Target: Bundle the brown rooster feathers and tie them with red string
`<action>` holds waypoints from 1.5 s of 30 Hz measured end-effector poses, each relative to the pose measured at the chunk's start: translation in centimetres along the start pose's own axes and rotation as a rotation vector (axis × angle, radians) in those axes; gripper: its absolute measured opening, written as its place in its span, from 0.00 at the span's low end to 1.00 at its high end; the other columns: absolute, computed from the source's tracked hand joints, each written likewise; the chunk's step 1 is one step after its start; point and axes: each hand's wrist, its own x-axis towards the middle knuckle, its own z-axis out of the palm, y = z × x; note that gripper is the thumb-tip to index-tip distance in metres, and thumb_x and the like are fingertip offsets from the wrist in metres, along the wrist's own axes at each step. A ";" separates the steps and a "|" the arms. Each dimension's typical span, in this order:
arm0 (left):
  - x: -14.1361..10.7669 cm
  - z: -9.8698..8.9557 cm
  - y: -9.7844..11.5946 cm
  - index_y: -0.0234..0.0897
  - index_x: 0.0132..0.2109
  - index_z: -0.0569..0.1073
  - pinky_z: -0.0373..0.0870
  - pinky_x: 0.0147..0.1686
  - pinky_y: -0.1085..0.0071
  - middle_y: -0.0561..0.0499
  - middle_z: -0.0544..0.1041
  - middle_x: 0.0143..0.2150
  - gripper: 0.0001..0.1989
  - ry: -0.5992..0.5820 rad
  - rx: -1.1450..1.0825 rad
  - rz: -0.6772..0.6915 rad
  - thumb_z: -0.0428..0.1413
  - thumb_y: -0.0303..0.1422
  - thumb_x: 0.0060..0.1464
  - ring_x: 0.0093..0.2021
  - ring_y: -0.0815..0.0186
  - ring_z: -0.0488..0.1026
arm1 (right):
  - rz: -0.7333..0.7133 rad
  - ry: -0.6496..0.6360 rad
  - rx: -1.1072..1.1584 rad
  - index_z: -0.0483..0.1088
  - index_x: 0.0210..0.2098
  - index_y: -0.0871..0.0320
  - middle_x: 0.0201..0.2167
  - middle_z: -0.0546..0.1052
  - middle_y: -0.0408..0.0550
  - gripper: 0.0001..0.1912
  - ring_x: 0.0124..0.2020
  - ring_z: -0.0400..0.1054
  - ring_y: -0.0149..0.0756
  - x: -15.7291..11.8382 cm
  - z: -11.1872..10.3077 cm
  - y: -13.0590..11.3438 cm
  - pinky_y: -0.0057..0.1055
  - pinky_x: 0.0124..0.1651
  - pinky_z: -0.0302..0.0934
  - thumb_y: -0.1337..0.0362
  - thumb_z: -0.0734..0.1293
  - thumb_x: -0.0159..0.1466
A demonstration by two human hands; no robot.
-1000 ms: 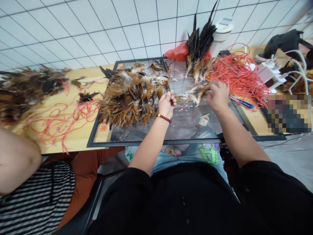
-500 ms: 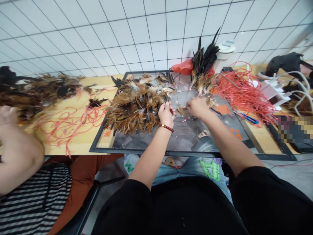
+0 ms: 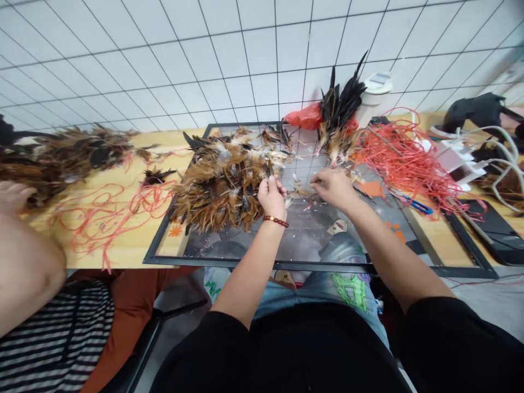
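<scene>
My left hand [image 3: 272, 197], with a beaded bracelet at its wrist, is closed at the right edge of a large pile of brown feathers [image 3: 223, 188]. It grips feathers whose tips show above the thumb, though they blend into the pile. Across a small gap, my right hand [image 3: 334, 188] hangs low over the glass-topped panel, palm down, thumb and fingers pinched together. Whatever sits in that pinch is too small or hidden. Loose feathers [image 3: 301, 192] lie between both hands. Beyond my right hand a bundle of long black feathers [image 3: 340, 103] leans by a red plastic bag [image 3: 303, 117].
A tangle of red plastic string [image 3: 403, 153] and a blue-handled tool [image 3: 416, 204] lie to the right. Further right are white cables [image 3: 505, 144] and a dark phone-like slab [image 3: 501, 232]. At left, a co-worker's arm [image 3: 28, 262] rests beside more string [image 3: 110, 215] and feathers [image 3: 88, 147].
My right hand stays pinched and my left stays closed, both in nearly the same places. The whole view has shifted slightly; the co-worker's hand remains by the feathers on the left.
</scene>
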 end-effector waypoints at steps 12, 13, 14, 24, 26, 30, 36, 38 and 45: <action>0.1 -0.3 0.0 0.36 0.33 0.71 0.57 0.20 0.79 0.61 0.66 0.21 0.11 -0.018 0.000 0.027 0.58 0.35 0.64 0.18 0.78 0.63 | -0.197 -0.100 0.067 0.74 0.36 0.59 0.37 0.78 0.54 0.08 0.40 0.69 0.42 1.5 1.8 -2.0 0.36 0.45 0.59 0.69 0.62 0.65; 0.0 -0.3 0.1 0.35 0.33 0.71 0.57 0.20 0.79 0.61 0.66 0.21 0.11 -0.026 0.008 0.004 0.58 0.35 0.65 0.18 0.78 0.63 | -0.119 -0.016 0.224 0.72 0.35 0.58 0.33 0.76 0.51 0.06 0.37 0.68 0.39 1.6 1.8 -1.3 0.35 0.43 0.59 0.67 0.63 0.64; 0.0 -0.3 0.1 0.35 0.34 0.72 0.58 0.20 0.79 0.61 0.66 0.21 0.11 -0.039 0.016 -0.018 0.58 0.34 0.64 0.18 0.77 0.64 | -0.042 0.053 0.395 0.70 0.33 0.56 0.30 0.75 0.47 0.05 0.33 0.66 0.37 1.7 1.8 -0.7 0.34 0.40 0.59 0.64 0.64 0.64; -1.2 0.0 0.0 0.32 0.34 0.73 0.70 0.31 0.75 0.52 0.77 0.26 0.10 -0.280 0.129 -0.273 0.59 0.33 0.64 0.25 0.72 0.76 | 0.279 0.061 1.326 0.64 0.26 0.53 0.20 0.65 0.37 0.25 0.23 0.56 0.29 0.1 1.6 -2.2 0.30 0.30 0.53 0.45 0.78 0.46; -1.3 0.0 0.1 0.32 0.35 0.73 0.71 0.33 0.74 0.50 0.79 0.27 0.10 -0.298 0.118 -0.306 0.58 0.32 0.64 0.26 0.71 0.77 | 0.257 0.053 1.212 0.65 0.27 0.54 0.20 0.65 0.37 0.22 0.23 0.55 0.29 0.0 1.9 -2.5 0.30 0.30 0.53 0.46 0.76 0.49; -1.0 -0.1 0.5 0.32 0.34 0.73 0.70 0.31 0.75 0.53 0.77 0.28 0.09 -0.200 0.034 -0.266 0.58 0.30 0.64 0.25 0.74 0.74 | 0.160 0.159 0.717 0.68 0.30 0.53 0.23 0.71 0.42 0.11 0.25 0.62 0.34 -0.2 2.1 -2.0 0.33 0.33 0.57 0.52 0.67 0.57; -0.9 -0.2 0.4 0.32 0.35 0.74 0.71 0.30 0.76 0.51 0.81 0.36 0.06 -0.178 0.030 -0.248 0.62 0.28 0.60 0.27 0.75 0.75 | -0.022 0.220 0.108 0.70 0.35 0.55 0.34 0.81 0.52 0.06 0.37 0.74 0.45 -1.1 1.8 -1.2 0.39 0.47 0.62 0.63 0.62 0.62; -1.0 -0.1 0.4 0.32 0.36 0.74 0.71 0.30 0.76 0.50 0.82 0.37 0.05 -0.215 0.042 -0.266 0.60 0.27 0.61 0.27 0.75 0.75 | -0.056 0.192 -0.006 0.71 0.36 0.55 0.34 0.81 0.53 0.06 0.39 0.74 0.46 -1.4 1.7 -1.4 0.41 0.50 0.59 0.63 0.62 0.64; -1.1 0.1 0.7 0.31 0.33 0.73 0.73 0.38 0.73 0.51 0.78 0.28 0.09 -0.260 -0.073 -0.314 0.61 0.28 0.61 0.28 0.73 0.76 | -0.114 0.257 0.029 0.72 0.42 0.56 0.45 0.80 0.57 0.09 0.46 0.72 0.47 -1.6 1.5 -1.7 0.42 0.53 0.59 0.63 0.62 0.66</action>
